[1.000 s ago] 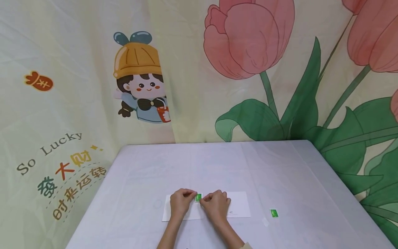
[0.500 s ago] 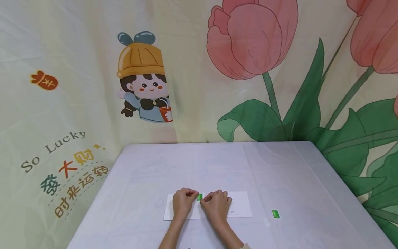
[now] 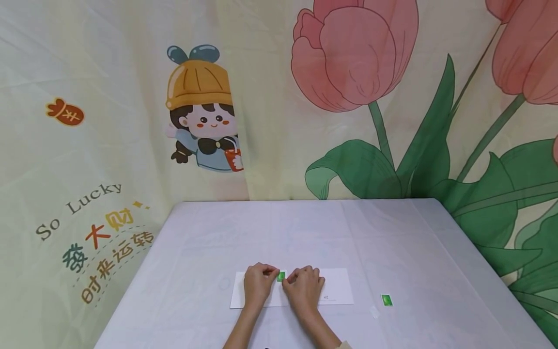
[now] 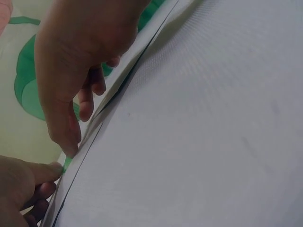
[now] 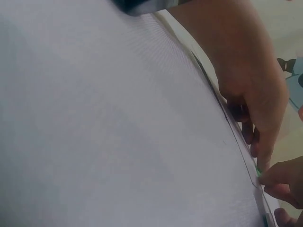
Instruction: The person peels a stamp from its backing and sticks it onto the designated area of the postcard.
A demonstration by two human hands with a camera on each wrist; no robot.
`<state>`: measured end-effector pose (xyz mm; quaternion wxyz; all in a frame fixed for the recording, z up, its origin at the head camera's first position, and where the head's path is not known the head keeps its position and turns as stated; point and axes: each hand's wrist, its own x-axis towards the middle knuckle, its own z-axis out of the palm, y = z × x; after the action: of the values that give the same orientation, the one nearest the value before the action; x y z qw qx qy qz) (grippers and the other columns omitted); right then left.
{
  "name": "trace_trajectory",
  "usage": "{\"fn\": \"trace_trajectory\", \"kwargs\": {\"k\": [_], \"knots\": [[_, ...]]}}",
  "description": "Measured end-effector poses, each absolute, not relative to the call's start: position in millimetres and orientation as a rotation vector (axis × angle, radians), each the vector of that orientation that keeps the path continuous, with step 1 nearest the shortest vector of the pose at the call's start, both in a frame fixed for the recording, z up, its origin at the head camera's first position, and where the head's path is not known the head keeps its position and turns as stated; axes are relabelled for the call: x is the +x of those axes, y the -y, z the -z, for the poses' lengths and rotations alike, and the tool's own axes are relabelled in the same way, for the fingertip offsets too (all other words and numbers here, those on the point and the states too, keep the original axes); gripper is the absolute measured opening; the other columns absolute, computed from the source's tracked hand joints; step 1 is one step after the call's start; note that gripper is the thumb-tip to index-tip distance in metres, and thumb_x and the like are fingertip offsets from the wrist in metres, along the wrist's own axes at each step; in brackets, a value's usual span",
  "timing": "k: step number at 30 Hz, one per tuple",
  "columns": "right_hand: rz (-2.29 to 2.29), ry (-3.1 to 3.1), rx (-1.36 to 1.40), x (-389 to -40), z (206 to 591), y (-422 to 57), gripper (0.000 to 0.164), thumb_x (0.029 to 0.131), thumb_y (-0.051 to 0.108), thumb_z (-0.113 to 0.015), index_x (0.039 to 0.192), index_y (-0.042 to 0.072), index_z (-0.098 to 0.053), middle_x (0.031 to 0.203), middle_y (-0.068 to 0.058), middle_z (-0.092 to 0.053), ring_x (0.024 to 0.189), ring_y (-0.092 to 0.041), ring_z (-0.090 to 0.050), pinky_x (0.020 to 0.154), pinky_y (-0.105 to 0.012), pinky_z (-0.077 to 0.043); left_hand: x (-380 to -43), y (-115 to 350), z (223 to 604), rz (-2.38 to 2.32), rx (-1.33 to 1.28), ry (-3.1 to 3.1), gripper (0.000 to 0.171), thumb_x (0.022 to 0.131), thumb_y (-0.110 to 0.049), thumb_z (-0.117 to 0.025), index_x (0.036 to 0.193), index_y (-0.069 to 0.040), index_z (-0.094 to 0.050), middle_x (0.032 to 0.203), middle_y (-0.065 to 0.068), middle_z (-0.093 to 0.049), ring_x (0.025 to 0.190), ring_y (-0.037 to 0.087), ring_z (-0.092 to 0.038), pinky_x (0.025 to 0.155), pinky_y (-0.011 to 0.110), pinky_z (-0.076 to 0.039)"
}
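A small green stamp with a white border (image 3: pixel 281 277) is at the top middle of a long white envelope (image 3: pixel 337 286) in the head view. My left hand (image 3: pixel 258 286) pinches its left edge between thumb and fingertip. From the other side, my right hand (image 3: pixel 305 287) pinches its right edge, its other fingers curled over the envelope. The left wrist view shows the fingertips of my left hand (image 4: pixel 71 94) and right hand (image 4: pixel 21 189) close together at the green stamp (image 4: pixel 67 163). In the right wrist view only a sliver of green shows between them.
A second green stamp (image 3: pixel 386 300) lies on the white-covered table (image 3: pixel 209 242) right of the envelope. Beside it is a small pale, translucent scrap (image 3: pixel 374 311). Behind the table hangs a printed curtain (image 3: pixel 270 145) with tulips and a cartoon figure.
The head view has shifted slightly, so everything appears a little farther right. Both hands keep nearly the same pose at the stamp on the envelope.
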<state>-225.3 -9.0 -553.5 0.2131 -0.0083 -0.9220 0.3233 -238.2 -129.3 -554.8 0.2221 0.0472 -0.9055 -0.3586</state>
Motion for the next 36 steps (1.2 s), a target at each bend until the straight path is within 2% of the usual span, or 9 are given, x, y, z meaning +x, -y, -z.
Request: {"fn": "trace_trajectory", "kwargs": {"k": [36], "knots": [[-0.936, 2.626, 0.004, -222.5, 546.4, 7.7, 0.025, 0.067, 0.026, -0.081, 0.057, 0.021, -0.059, 0.078, -0.001, -0.054, 0.075, -0.019, -0.042, 0.066, -0.038, -0.028, -237.7, 127.4, 549.6, 0.919, 0.092, 2.533, 0.01, 0.071, -0.012, -0.077, 0.065, -0.011, -0.069, 0.059, -0.006, -0.054, 0.062, 0.014, -0.045, 0.06, 0.03, -0.036]]}}
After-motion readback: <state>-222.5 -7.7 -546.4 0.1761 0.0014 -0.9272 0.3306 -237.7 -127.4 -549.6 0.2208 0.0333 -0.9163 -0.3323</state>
